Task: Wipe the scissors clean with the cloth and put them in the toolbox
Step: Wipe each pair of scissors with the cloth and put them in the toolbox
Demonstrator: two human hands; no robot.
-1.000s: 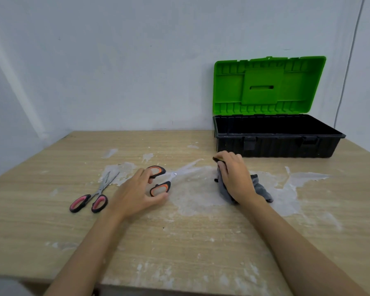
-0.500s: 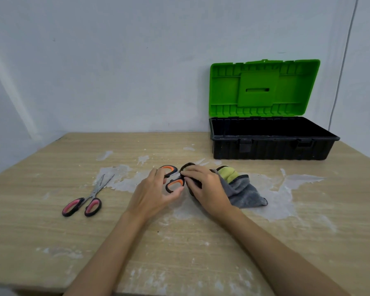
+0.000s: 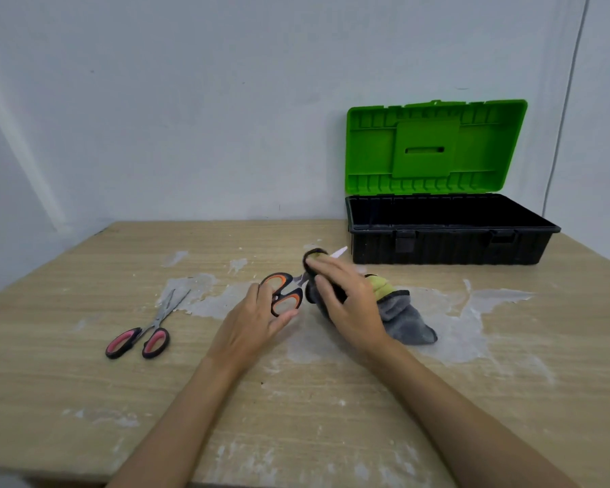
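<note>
Cloth [image 3: 398, 311] now wraps blades above paint-smeared wooden table [image 3: 85, 399], white wall [image 3: 191, 100].

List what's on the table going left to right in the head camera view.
Pink-handled scissors → left hand holding the orange-handled scissors → right hand gripping the cloth → open toolbox.
</note>
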